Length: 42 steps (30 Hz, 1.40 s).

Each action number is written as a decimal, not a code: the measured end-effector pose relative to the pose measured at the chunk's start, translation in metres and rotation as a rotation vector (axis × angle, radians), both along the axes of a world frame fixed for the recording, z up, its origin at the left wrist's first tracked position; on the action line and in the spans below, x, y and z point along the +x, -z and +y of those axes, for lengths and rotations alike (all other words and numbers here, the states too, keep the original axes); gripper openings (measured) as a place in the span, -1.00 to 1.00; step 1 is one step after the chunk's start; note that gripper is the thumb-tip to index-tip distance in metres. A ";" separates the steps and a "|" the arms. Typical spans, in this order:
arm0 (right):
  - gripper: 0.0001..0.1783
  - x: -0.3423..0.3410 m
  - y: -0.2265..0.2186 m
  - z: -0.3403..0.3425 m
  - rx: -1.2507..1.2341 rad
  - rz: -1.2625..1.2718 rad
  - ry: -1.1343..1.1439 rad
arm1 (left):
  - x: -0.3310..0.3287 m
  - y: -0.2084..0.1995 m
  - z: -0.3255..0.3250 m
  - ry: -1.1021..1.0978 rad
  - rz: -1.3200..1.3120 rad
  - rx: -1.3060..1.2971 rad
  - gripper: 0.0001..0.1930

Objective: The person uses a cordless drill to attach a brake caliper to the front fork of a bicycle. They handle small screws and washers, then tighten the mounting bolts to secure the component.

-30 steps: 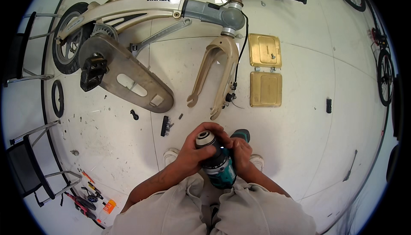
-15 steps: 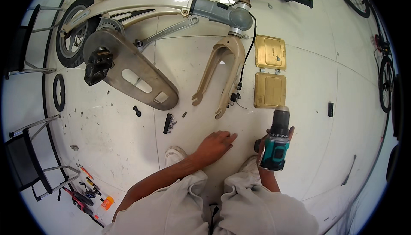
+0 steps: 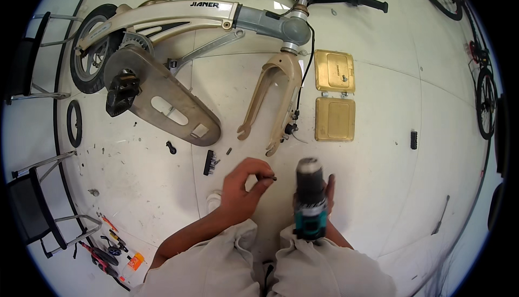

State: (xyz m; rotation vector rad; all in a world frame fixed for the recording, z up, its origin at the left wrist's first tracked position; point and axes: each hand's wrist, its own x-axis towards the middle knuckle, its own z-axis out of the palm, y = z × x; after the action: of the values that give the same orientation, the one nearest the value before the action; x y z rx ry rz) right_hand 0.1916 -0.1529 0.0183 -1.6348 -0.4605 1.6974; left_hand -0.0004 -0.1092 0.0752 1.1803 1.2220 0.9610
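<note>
Between thumb and forefinger of my left hand is a small dark driver bit; only its tip shows. My right hand grips a teal and black cordless drill, which points away from me with its chuck toward the fork. The drill's handle is hidden. A black bit holder with several bits lies on the floor left of my left hand, and a loose short bit lies beside it. Beyond my hands is a beige bicycle fork with no wheel between its legs.
The folding bike frame lies across the far floor, with its chain cover and pedal. A wrench lies behind the cover. Gold floor-box lids sit right of the fork. Chairs stand at left; another bike at right.
My left hand has risen from the floor into a pinch on the small bit. The drill has swung left and nearer to that hand. The whole view has shifted slightly.
</note>
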 end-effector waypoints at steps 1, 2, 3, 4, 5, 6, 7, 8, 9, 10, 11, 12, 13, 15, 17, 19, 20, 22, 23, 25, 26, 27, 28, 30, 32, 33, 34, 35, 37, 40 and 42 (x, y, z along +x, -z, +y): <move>-0.26 0.005 0.011 -0.003 -0.042 0.543 0.171 | -0.002 -0.007 0.007 -0.074 -0.181 -0.006 -0.83; -0.37 0.013 0.044 -0.013 0.262 0.308 -0.123 | -0.003 -0.015 0.014 -0.144 -0.361 -0.009 -0.85; -0.49 0.009 0.044 -0.007 0.568 0.087 -0.358 | 0.000 -0.019 0.018 -0.176 -0.541 -0.113 -0.85; -0.61 0.004 0.043 -0.001 0.881 -0.164 -0.496 | 0.004 -0.022 0.021 -0.213 -0.719 -0.218 -0.85; -0.72 -0.009 0.012 0.020 1.209 -0.408 -0.562 | 0.005 -0.025 0.023 -0.249 -0.899 -0.323 -0.84; -0.76 -0.015 0.017 0.018 1.248 -0.412 -0.567 | 0.002 -0.028 0.021 -0.232 -0.976 -0.443 -0.82; -0.76 -0.020 0.022 0.015 1.283 -0.427 -0.573 | -0.001 -0.030 0.019 -0.204 -1.018 -0.465 -0.83; -0.73 -0.022 0.024 0.012 1.315 -0.452 -0.564 | -0.003 -0.031 0.017 -0.173 -1.060 -0.489 -0.84; -0.69 -0.026 0.024 0.011 1.348 -0.478 -0.552 | -0.004 -0.032 0.015 -0.140 -1.101 -0.513 -0.85; -0.64 -0.031 0.015 0.013 1.376 -0.506 -0.529 | -0.006 -0.028 0.010 -0.143 -1.121 -0.510 -0.84; -0.59 -0.030 0.011 0.014 1.377 -0.512 -0.554 | -0.007 -0.027 0.008 -0.118 -1.117 -0.504 -0.84; -0.54 -0.029 0.007 0.016 1.378 -0.519 -0.579 | -0.008 -0.027 0.006 -0.093 -1.113 -0.499 -0.83; -0.56 -0.030 0.006 0.013 1.362 -0.509 -0.582 | -0.007 -0.028 0.006 -0.065 -1.108 -0.493 -0.83; -0.61 -0.033 0.007 0.007 1.364 -0.506 -0.587 | -0.008 -0.035 0.006 -0.036 -1.147 -0.544 -0.83; -0.67 -0.031 0.008 0.006 1.401 -0.532 -0.591 | -0.007 -0.039 0.007 -0.010 -1.165 -0.558 -0.83; -0.69 -0.031 0.012 0.000 1.398 -0.563 -0.550 | -0.006 -0.039 0.006 -0.001 -1.151 -0.535 -0.82; -0.70 -0.031 0.014 -0.002 1.394 -0.567 -0.536 | -0.007 -0.038 0.005 0.011 -1.148 -0.529 -0.82; -0.71 -0.029 0.019 -0.005 1.383 -0.539 -0.538 | -0.009 -0.036 0.005 0.038 -1.144 -0.513 -0.83; -0.73 -0.029 0.021 -0.008 1.291 -0.530 -0.585 | -0.009 -0.037 0.005 0.036 -1.119 -0.514 -0.81; -0.77 -0.030 0.020 -0.015 1.175 -0.514 -0.621 | -0.008 -0.040 0.005 0.033 -1.066 -0.519 -0.77; -0.78 -0.031 0.017 -0.014 1.155 -0.510 -0.609 | -0.009 -0.040 0.004 0.048 -1.070 -0.499 -0.79; -0.80 -0.035 0.005 -0.003 1.201 -0.506 -0.543 | -0.011 -0.039 0.003 0.057 -1.072 -0.480 -0.80; -0.81 -0.038 0.000 0.002 1.246 -0.502 -0.477 | -0.012 -0.038 0.002 0.067 -1.073 -0.461 -0.82; -0.82 -0.038 0.008 -0.001 1.342 -0.549 -0.471 | -0.012 -0.039 0.001 0.117 -1.108 -0.445 -0.83; -0.81 -0.036 0.011 -0.004 1.398 -0.589 -0.484 | -0.012 -0.042 0.002 0.167 -1.099 -0.444 -0.82; -0.81 -0.033 0.010 -0.005 1.406 -0.607 -0.501 | -0.012 -0.044 0.004 0.192 -1.072 -0.452 -0.81; -0.80 -0.031 0.009 -0.006 1.417 -0.618 -0.519 | -0.012 -0.046 0.005 0.211 -1.042 -0.458 -0.80; -0.80 -0.032 0.009 -0.005 1.447 -0.620 -0.505 | -0.012 -0.045 0.005 0.243 -1.056 -0.446 -0.80; -0.80 -0.033 0.009 -0.003 1.508 -0.626 -0.475 | -0.012 -0.045 0.005 0.309 -1.083 -0.419 -0.81; -0.83 -0.030 0.012 -0.006 1.493 -0.659 -0.479 | -0.015 -0.040 0.002 0.257 -1.197 -0.441 -0.83; -0.82 -0.033 0.014 -0.005 1.490 -0.670 -0.422 | -0.016 -0.040 0.000 0.200 -1.136 -0.435 -0.83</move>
State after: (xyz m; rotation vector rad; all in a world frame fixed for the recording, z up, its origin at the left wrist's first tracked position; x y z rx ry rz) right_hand 0.1582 -0.1577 0.0048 -0.8411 -1.8993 0.4862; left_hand -0.0160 -0.1094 0.1154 0.2626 0.3356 0.9210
